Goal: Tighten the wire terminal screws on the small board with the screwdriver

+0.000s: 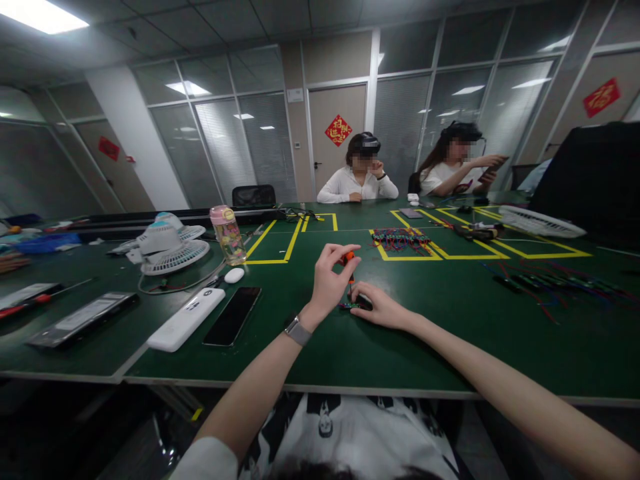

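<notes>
My left hand [331, 275] is closed round the orange-and-black handle of a screwdriver [349, 259], which stands roughly upright with its shaft pointing down. Below it, a small green circuit board [346, 306] lies on the green table. My right hand [377, 307] rests low on the table with thumb and fingers pinched at the board's right side, by a small dark part. The screwdriver's tip comes down between the right fingertips and the board; the exact contact point is too small to tell.
To the left are a black phone [233, 316], a white power bank [187, 319], a white earbud case [234, 275], a bottle [227, 235] and a white fan [173, 250]. Wired boards [403, 240] lie in a yellow-taped area, more [565, 283] at right. Two people sit opposite.
</notes>
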